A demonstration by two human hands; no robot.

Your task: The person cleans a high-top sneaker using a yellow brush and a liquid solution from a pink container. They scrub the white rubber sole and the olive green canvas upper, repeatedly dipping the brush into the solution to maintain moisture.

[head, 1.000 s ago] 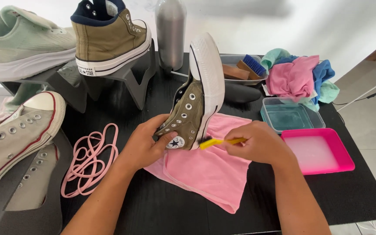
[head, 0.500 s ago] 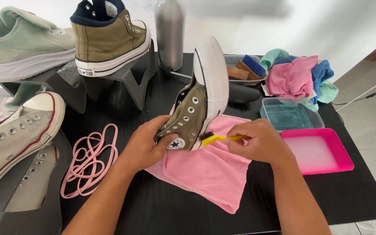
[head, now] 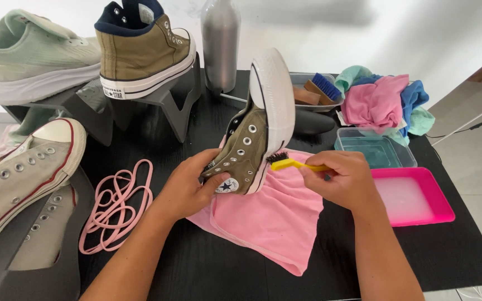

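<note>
My left hand [head: 188, 187] grips the ankle of an olive high-top sneaker [head: 247, 147], tipped on its side with the white sole [head: 274, 97] facing right. The shoe's heel rests on a pink cloth [head: 274, 220] spread on the black table [head: 207, 267]. My right hand [head: 344, 181] holds a small yellow brush [head: 294, 163]; its dark bristles touch the white rubber edge near the heel.
A matching olive sneaker [head: 140, 50] and a mint sneaker [head: 26, 58] sit on dark stands at the back. A beige low-top [head: 12, 178] lies left, beside pink laces [head: 115, 203]. A metal bottle [head: 220, 42], a pile of rags [head: 383, 103], a clear tub [head: 375, 147] and a pink tray [head: 414, 195] are nearby.
The brush has moved a little up along the sole's edge near the heel. My left hand keeps the shoe in place.
</note>
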